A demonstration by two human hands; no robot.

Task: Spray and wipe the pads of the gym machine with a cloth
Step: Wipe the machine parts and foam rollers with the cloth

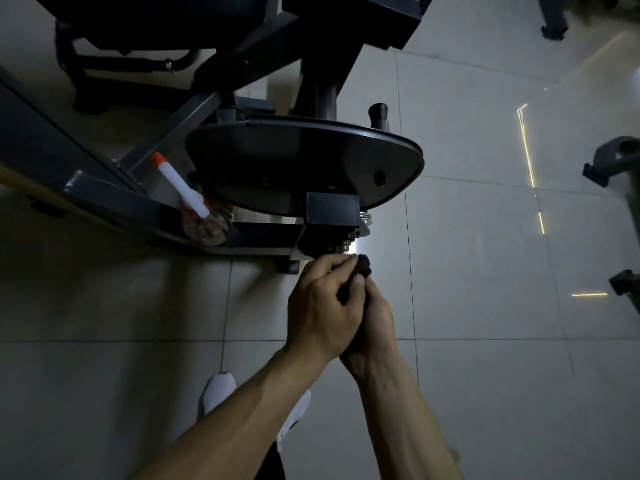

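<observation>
Dim gym: my left hand (322,306) and right hand (377,323) together clutch a bunched dark cloth (363,265), just short of the black end block (331,211) under the gym machine (304,164). Open tiled floor (485,271) spreads right. The spray bottle (187,195) lies on the frame, left.

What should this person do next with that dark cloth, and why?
The left hand and right hand both grip the dark bunched cloth; the clear spray bottle with white, orange-tipped nozzle lies on the grey machine frame. Probably the left hand should reach for it.
</observation>
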